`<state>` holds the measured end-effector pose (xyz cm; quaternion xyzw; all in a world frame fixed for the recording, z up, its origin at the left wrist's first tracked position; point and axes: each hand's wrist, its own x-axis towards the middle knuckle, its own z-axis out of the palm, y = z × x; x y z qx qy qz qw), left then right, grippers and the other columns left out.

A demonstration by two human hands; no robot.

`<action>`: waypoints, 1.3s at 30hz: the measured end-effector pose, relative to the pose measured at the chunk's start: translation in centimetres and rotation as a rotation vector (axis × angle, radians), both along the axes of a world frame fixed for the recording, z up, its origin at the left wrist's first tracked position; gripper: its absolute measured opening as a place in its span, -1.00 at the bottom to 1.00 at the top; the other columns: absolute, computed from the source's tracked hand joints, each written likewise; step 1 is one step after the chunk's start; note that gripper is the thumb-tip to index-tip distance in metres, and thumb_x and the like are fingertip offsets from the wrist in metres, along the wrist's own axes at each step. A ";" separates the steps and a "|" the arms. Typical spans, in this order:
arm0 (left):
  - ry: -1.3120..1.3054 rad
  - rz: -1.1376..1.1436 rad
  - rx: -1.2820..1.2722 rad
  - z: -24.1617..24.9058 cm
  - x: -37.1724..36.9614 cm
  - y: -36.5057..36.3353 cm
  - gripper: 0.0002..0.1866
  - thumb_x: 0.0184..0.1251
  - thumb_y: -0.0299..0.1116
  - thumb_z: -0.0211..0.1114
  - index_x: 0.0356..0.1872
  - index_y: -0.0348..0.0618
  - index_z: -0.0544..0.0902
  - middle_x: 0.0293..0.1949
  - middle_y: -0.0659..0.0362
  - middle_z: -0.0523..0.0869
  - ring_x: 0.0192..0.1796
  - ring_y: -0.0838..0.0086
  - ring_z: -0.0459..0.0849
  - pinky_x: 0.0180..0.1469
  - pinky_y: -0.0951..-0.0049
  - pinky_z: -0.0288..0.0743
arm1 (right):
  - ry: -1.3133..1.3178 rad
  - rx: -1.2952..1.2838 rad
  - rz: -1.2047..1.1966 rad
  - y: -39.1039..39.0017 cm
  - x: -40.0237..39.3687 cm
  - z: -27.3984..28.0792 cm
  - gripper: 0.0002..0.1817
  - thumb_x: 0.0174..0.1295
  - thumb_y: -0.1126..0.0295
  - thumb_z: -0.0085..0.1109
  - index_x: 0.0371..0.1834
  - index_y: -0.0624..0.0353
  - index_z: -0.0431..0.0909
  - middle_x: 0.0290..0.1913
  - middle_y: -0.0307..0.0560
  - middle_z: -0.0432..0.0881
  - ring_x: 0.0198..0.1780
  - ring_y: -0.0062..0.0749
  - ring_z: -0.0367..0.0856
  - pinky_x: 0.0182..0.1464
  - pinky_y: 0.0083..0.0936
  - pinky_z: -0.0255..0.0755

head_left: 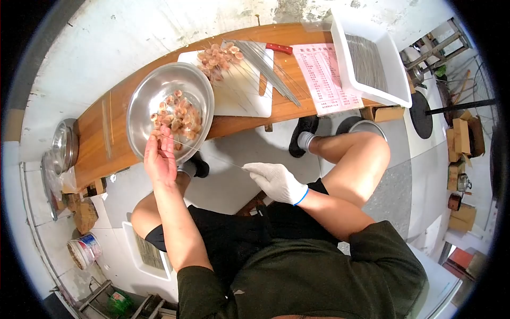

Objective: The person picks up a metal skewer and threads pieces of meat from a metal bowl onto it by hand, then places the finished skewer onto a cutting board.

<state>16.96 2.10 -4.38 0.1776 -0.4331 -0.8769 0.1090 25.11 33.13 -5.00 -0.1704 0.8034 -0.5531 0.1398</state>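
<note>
My left hand point(160, 158) is bare and reaches over the near rim of a steel bowl point(139, 114), its fingertips pinched at a small meat piece by the end of a thin metal skewer point(204, 154). Several pinkish round meat pieces point(183, 118) lie in the bowl. My right hand point(277, 181), in a white glove, is closed on the skewer's other end above my lap. Behind the bowl, a white cutting board point(245, 95) bears a pile of skewered meat pieces point(218, 57), loose skewers point(268, 72) and a red-handled knife point(279, 48).
A white bin point(396, 80) filled with skewers stands at the wooden table's point(234, 125) right end, beside a printed pink sheet point(326, 80). Steel bowls point(65, 146) stand at the left. Another white bin point(139, 250) and a bucket point(85, 251) are on the floor.
</note>
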 end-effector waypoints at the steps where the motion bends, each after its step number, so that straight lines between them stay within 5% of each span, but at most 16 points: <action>1: -0.020 0.005 0.003 0.0 0.1 -0.1 -0.73 0.51 -0.33 0.08 0.06 -0.31 0.52 0.10 -0.04 0.64 0.13 0.30 0.64 0.20 0.31 0.52 | 0.007 0.002 0.000 0.0 0.0 -0.1 -0.69 0.36 0.39 0.03 0.10 0.26 0.55 0.00 0.17 0.66 0.06 0.01 0.63 0.12 -0.33 0.51; 18: -0.065 -0.008 0.001 0.8 -0.2 -0.3 -0.75 0.50 -0.31 0.11 -0.01 -0.29 0.56 -0.02 -0.03 0.69 0.01 0.29 0.70 0.02 0.35 0.63 | -0.049 0.011 -0.027 0.0 0.2 0.1 -0.69 0.33 0.43 0.04 0.08 0.26 0.57 -0.03 0.18 0.67 0.03 -0.04 0.66 0.08 -0.40 0.51; 39: -0.046 -0.041 0.004 0.3 -0.4 0.4 -0.73 0.51 -0.30 0.11 0.01 -0.31 0.53 -0.01 -0.02 0.68 0.00 0.31 0.68 0.10 0.29 0.59 | -0.034 -0.027 -0.071 -0.2 0.5 0.0 -0.73 0.34 0.42 0.06 0.03 0.27 0.59 -0.07 0.20 0.68 0.01 0.00 0.67 0.04 -0.35 0.54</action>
